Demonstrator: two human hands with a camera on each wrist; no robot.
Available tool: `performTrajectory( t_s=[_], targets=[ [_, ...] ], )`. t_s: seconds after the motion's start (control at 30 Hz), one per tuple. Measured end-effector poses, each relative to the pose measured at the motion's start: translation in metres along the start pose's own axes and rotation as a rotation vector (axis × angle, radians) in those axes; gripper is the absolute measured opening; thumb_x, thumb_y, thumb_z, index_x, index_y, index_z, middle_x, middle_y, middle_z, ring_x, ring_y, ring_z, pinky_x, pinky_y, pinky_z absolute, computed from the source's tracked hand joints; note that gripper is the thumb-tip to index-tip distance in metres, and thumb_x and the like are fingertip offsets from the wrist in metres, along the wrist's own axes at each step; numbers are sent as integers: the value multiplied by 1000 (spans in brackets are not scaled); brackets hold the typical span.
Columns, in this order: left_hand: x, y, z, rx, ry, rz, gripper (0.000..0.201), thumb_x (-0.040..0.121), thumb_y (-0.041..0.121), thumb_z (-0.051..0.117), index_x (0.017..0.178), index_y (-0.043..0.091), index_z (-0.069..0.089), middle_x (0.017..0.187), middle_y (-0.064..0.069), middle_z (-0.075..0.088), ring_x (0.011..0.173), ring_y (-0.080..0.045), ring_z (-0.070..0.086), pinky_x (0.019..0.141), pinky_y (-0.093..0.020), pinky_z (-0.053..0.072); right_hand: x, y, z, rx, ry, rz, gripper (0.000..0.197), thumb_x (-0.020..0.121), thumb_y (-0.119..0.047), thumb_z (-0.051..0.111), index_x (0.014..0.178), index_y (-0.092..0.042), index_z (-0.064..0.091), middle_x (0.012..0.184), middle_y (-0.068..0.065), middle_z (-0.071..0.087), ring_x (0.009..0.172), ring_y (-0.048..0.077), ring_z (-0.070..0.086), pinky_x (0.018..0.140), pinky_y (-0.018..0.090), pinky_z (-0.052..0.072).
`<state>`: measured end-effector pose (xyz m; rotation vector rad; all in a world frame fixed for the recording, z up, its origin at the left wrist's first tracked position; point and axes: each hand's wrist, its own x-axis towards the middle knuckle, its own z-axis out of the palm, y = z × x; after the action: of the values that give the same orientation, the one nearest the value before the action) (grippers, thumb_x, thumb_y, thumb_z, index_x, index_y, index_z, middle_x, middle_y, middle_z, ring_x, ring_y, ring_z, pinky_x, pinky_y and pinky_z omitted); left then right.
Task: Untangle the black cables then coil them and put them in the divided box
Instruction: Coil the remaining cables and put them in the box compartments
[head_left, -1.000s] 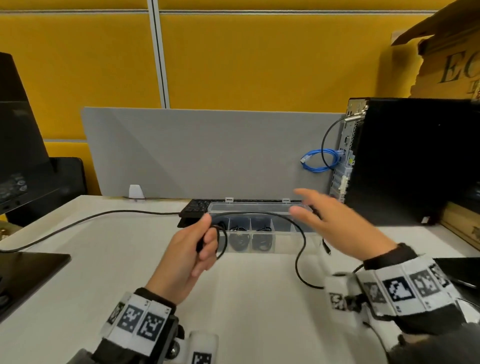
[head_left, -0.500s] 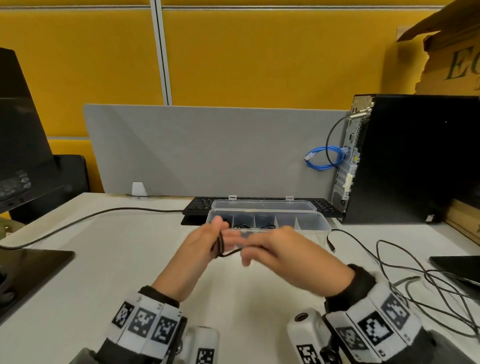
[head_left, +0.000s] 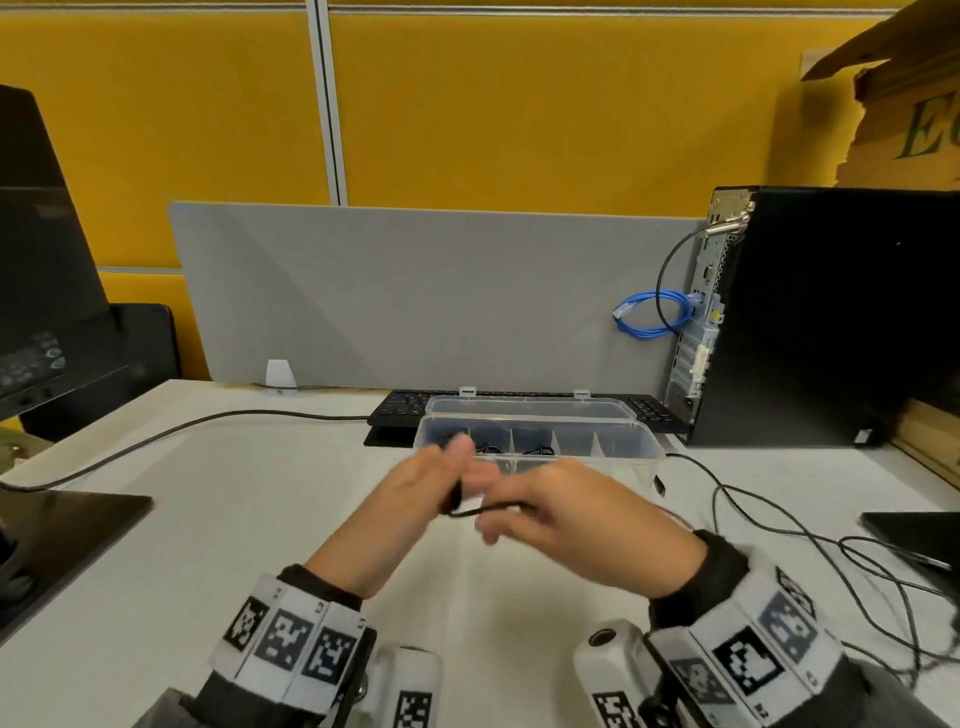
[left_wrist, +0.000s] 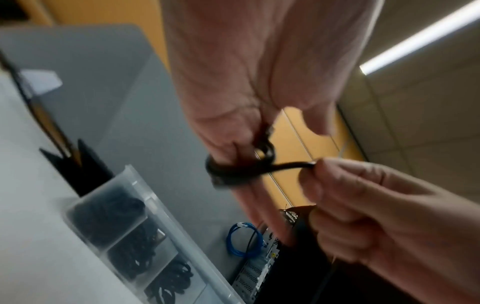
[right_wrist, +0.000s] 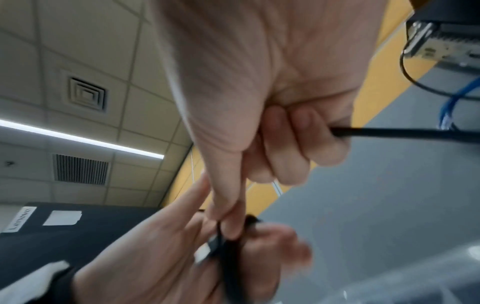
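Above the white table, my left hand (head_left: 415, 493) holds a small coil of black cable (head_left: 470, 512) wound round its fingers (left_wrist: 228, 144). My right hand (head_left: 566, 514) pinches the same cable (left_wrist: 291, 165) just right of the coil, and the cable runs on through its curled fingers (right_wrist: 306, 148). Just behind both hands stands the clear divided box (head_left: 628, 449) with its lid open. Coiled black cables (left_wrist: 122, 216) fill its left compartments. More loose black cables (head_left: 810, 545) lie tangled on the table to the right.
A black keyboard (head_left: 402, 405) lies behind the box and a black computer tower (head_left: 831, 312) with a blue cable (head_left: 649, 314) stands at back right. A monitor base (head_left: 67, 514) sits left, with a black lead (head_left: 208, 421) crossing the table. A dark flat object (head_left: 914, 535) lies far right.
My right hand swung from above the box back to my left hand, drawing the wide cable loop in tight. For the last half second both hands have stayed together.
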<state>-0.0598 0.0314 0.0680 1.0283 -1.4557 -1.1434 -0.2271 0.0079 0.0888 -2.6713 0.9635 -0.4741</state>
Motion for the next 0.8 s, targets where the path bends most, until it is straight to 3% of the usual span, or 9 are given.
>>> performTrajectory(
  t_s=[0.1, 0.13, 0.2, 0.3, 0.4, 0.53, 0.7, 0.77, 0.8],
  targets=[
    [-6, 0, 1, 217, -261, -33, 35, 83, 41, 52, 88, 9, 65, 62, 2, 67, 49, -8, 59, 59, -13, 40, -6, 7, -21, 29, 244, 7, 33, 77, -61, 45, 76, -34, 64, 64, -10, 62, 63, 5, 56, 63, 32, 48],
    [-7, 1, 0, 189, -245, -2, 29, 83, 39, 53, 79, 14, 67, 55, 1, 63, 39, -9, 52, 55, -14, 41, -8, 14, -26, 20, 301, 29, 36, 76, -64, 45, 71, -33, 63, 62, -8, 61, 60, 7, 54, 61, 34, 48],
    [-5, 6, -7, 17, -28, 78, 29, 81, 39, 59, 59, 21, 64, 42, 2, 52, 28, -6, 37, 46, -16, 37, -12, 33, -38, -20, 371, 124, 43, 76, -65, 43, 72, -29, 65, 55, -4, 54, 52, 9, 47, 55, 31, 45],
    [-1, 14, -31, -515, 381, 180, 37, 86, 36, 50, 52, 22, 56, 40, 7, 39, 28, -5, 27, 41, -12, 32, -25, 70, -57, -18, 350, 356, 47, 82, -58, 40, 71, -19, 63, 53, -3, 45, 47, 8, 39, 46, 18, 32],
    [0, 13, -45, -717, 558, 247, 37, 96, 36, 38, 66, 18, 50, 44, 9, 38, 32, -6, 29, 48, -13, 37, -39, 108, -61, -293, 356, 623, 39, 92, -49, 39, 80, -20, 62, 57, -3, 49, 52, 11, 47, 48, 23, 32],
    [4, 7, -34, -652, 645, 229, 33, 95, 38, 41, 70, 18, 50, 49, 10, 42, 44, -6, 39, 54, -15, 37, -46, 129, -55, -552, 322, 812, 42, 92, -54, 33, 72, -19, 47, 58, 0, 47, 56, 21, 53, 50, 26, 37],
    [2, 5, -41, -683, 769, 225, 30, 95, 36, 46, 71, 19, 52, 48, 13, 49, 44, -2, 43, 58, -16, 39, -53, 136, -61, -435, 326, 860, 41, 86, -54, 50, 61, -23, 39, 59, 0, 47, 52, 14, 45, 51, 25, 35],
    [3, 3, -41, -661, 751, 184, 31, 95, 36, 45, 71, 18, 52, 47, 12, 48, 43, -3, 41, 56, -14, 38, -53, 128, -63, -396, 242, 880, 39, 82, -57, 55, 67, -22, 44, 67, 0, 53, 59, 14, 49, 54, 24, 36],
    [3, 2, -40, -626, 714, 155, 31, 95, 36, 45, 70, 17, 52, 46, 10, 47, 43, -5, 40, 53, -14, 39, -51, 122, -64, -390, 159, 877, 37, 79, -59, 58, 75, -23, 49, 78, -1, 59, 69, 15, 54, 62, 25, 41]
  ],
)
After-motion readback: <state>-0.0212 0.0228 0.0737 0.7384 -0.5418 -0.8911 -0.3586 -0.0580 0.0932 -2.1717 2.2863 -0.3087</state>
